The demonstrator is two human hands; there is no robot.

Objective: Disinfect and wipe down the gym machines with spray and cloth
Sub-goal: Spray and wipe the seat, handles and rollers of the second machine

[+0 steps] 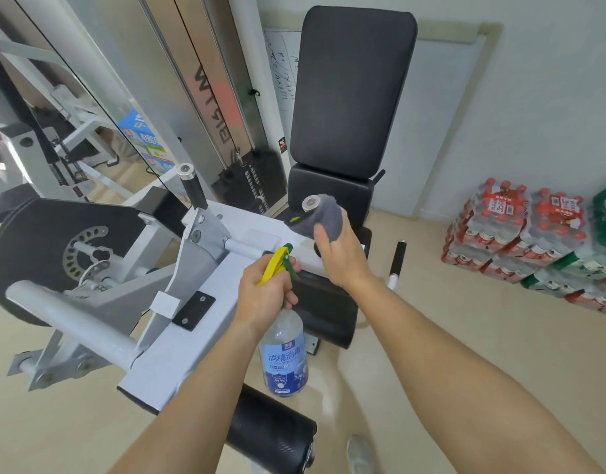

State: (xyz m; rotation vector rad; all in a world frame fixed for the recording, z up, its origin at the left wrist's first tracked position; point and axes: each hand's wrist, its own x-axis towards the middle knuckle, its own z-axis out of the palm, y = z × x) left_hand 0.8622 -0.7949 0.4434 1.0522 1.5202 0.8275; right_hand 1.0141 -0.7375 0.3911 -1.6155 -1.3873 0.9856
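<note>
Head view: left hand (268, 293) grips the stiff-looking spray bottle (284, 354) by its neck; right hand (342, 256) clutches the soft, limp cloth (327, 215).

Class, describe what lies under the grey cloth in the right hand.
A round metal end cap pokes out from the grey cloth, which the right hand grips. The handle grip beneath it is covered.

Left grip (265, 292) round spray bottle (284, 354), right grip (342, 258) round cloth (330, 217) (grey) on a machine handle (310, 203)
</note>
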